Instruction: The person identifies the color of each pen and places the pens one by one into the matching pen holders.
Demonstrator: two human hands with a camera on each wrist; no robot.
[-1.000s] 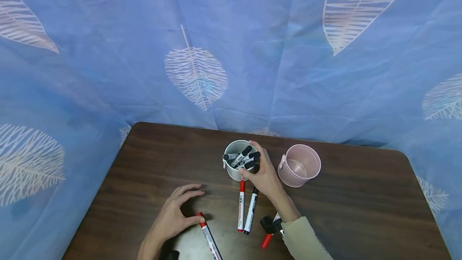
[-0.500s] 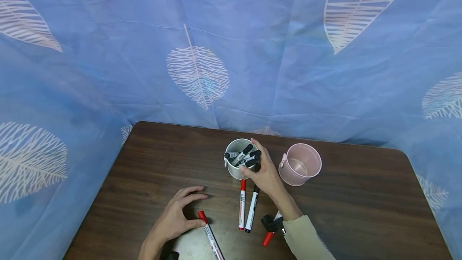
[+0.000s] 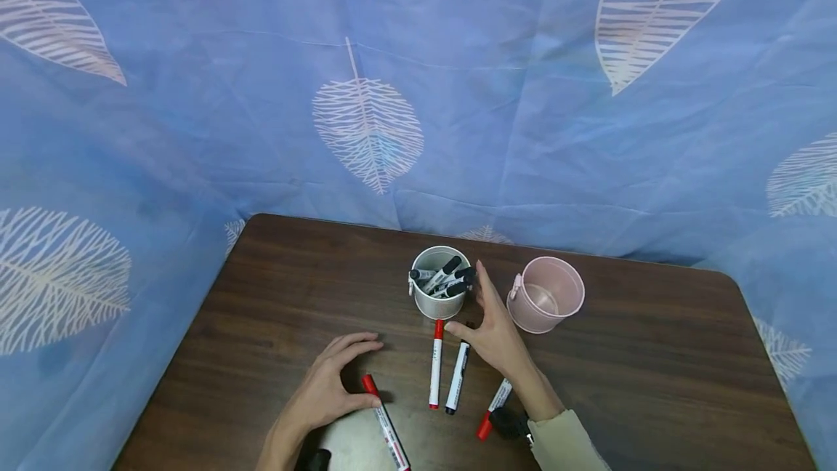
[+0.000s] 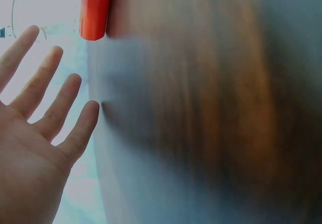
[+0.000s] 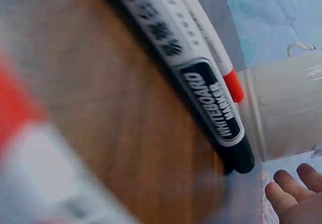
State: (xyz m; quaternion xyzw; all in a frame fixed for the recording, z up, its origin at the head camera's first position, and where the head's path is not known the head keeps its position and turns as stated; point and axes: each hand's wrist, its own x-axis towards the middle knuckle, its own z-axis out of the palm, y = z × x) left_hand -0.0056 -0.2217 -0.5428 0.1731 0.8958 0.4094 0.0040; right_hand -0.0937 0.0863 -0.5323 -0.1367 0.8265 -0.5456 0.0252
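Brown tabletop [image 3: 307,275] bears a white bucket [image 3: 439,307], right-hand fingers [image 3: 487,295] apparently just beside it.

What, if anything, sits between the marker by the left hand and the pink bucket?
Head view, straight line from that marker to the pink bucket: first a second red-capped marker, then a black-capped marker, both lying on the table, then the right hand.
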